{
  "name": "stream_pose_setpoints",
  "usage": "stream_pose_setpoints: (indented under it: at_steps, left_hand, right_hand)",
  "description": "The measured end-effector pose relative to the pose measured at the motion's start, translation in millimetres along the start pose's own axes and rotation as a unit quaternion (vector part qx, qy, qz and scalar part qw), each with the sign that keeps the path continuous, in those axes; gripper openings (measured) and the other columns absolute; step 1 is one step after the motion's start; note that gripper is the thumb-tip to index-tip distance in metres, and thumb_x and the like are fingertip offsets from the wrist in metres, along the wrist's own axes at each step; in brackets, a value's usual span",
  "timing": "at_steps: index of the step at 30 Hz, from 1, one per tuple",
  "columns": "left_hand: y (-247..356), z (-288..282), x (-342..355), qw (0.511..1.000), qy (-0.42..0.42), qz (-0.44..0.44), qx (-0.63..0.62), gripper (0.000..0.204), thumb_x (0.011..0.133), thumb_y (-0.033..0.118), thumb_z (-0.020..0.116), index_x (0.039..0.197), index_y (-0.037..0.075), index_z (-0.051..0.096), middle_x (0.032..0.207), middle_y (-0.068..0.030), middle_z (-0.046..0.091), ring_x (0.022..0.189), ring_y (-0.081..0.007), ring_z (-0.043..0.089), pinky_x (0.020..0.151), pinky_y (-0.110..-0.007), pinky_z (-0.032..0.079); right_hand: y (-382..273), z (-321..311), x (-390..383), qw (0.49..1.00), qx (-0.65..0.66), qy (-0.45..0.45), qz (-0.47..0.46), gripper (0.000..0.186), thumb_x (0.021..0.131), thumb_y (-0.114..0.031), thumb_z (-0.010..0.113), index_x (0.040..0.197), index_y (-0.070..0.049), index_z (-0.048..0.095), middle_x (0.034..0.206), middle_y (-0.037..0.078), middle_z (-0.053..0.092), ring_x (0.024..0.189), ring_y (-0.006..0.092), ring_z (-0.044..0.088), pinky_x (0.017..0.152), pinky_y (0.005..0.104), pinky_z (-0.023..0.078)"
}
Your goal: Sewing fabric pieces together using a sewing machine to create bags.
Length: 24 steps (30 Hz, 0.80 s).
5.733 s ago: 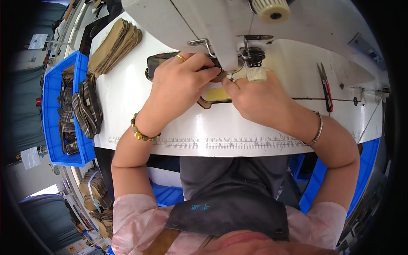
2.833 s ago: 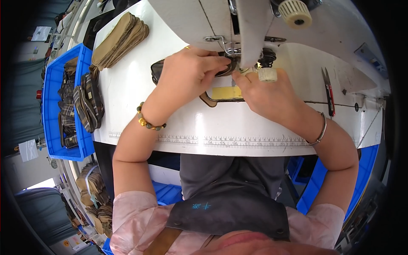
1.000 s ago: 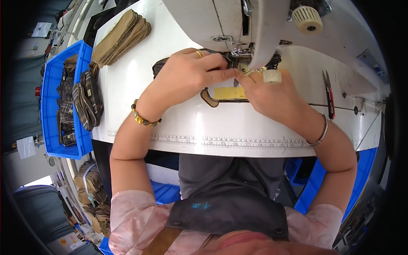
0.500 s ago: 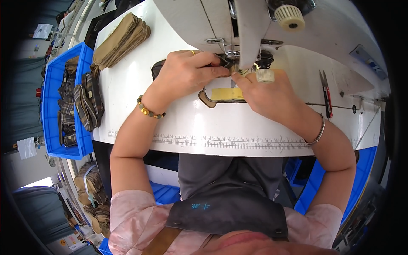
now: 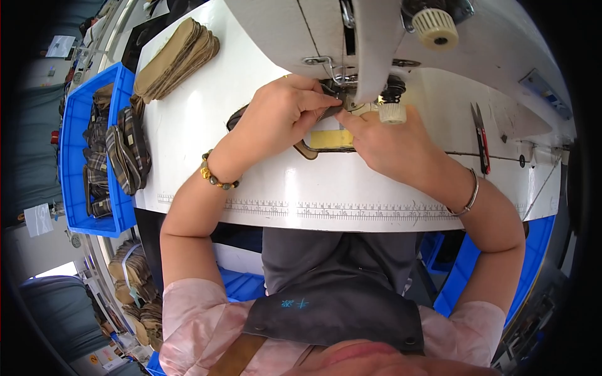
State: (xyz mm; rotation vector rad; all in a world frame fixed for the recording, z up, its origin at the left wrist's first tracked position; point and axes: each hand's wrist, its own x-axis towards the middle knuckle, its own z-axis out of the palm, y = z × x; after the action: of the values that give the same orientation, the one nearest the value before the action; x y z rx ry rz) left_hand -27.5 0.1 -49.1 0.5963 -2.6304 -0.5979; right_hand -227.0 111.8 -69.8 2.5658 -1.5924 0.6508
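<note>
My left hand (image 5: 273, 119) grips a dark piece (image 5: 329, 111) with what looks like a zipper edge, just below the presser-foot area of a white sewing machine (image 5: 307, 31); its thumb and forefinger are pressed close together. My right hand (image 5: 389, 144) has curled fingers, its fingertips at the piece's right end, partly hidden behind the machine's white knob (image 5: 392, 113). More dark material (image 5: 236, 116) shows behind my left hand. A yellow strip (image 5: 329, 140) lies on the machine bed below the fingertips. The needle itself is too small to make out.
Tan cut pieces (image 5: 175, 59) are stacked at the back left of the white table (image 5: 313, 182). A blue bin (image 5: 75, 156) at the left holds plaid items (image 5: 128, 156). Red-handled snips (image 5: 483, 144) lie to the right. Bundled pieces (image 5: 128, 269) are at lower left.
The fingertips of both hands have shifted slightly left and toward me, and more of the zipper-like edge shows between them. Both hands stay at the machine.
</note>
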Motion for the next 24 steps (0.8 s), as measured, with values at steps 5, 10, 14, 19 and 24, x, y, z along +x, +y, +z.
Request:
stream_pose_setpoints:
  at_steps: [5,10,14,19,24]
  left_hand:
    - [3,0,1,1.000,-0.007,-0.006,-0.002,0.025,0.079,0.000,0.071,0.101,0.010,0.080,0.087,-0.0065,0.069,0.077,-0.0255,0.068,0.068,-0.034,0.056]
    - [5,1,0,1.000,0.000,0.007,0.028,0.027,0.079,0.000,0.071,0.102,0.012,0.081,0.087,-0.0061,0.068,0.079,-0.0257,0.068,0.069,-0.035,0.056]
    - [3,2,0,1.000,-0.005,-0.010,-0.001,0.027,0.078,0.001,0.072,0.102,0.012,0.081,0.088,-0.0057,0.068,0.080,-0.0257,0.068,0.069,-0.036,0.056]
    - [4,0,3,1.000,-0.020,-0.019,0.015,0.026,0.080,0.003,0.072,0.102,0.013,0.081,0.088,-0.0057,0.069,0.079,-0.0253,0.068,0.069,-0.035,0.056]
    - [5,1,5,0.998,-0.004,-0.017,0.059,0.026,0.081,0.004,0.071,0.103,0.014,0.080,0.090,-0.0060,0.071,0.079,-0.0254,0.069,0.068,-0.036,0.057]
  right_hand:
    - [4,7,-2,1.000,0.023,0.010,0.002,0.018,0.078,-0.009,0.066,0.095,-0.007,0.074,0.053,0.008,0.058,0.048,0.0242,0.062,0.047,0.0374,0.047]
    - [4,8,-1,1.000,0.007,0.012,-0.005,0.015,0.078,-0.008,0.067,0.092,-0.007,0.072,0.053,0.007,0.058,0.048,0.0241,0.061,0.046,0.0378,0.046]
    - [1,0,0,1.000,-0.005,-0.030,0.002,0.022,0.080,-0.010,0.067,0.102,-0.009,0.071,0.062,0.005,0.061,0.055,0.0230,0.063,0.050,0.0372,0.047]
    - [4,5,1,1.000,0.011,0.010,-0.007,0.017,0.079,-0.008,0.068,0.095,-0.006,0.073,0.056,0.006,0.059,0.047,0.0242,0.060,0.046,0.0388,0.045]
    - [6,9,2,1.000,0.013,0.009,0.012,0.023,0.082,-0.009,0.067,0.104,-0.009,0.075,0.058,0.007,0.060,0.049,0.0259,0.061,0.046,0.0392,0.045]
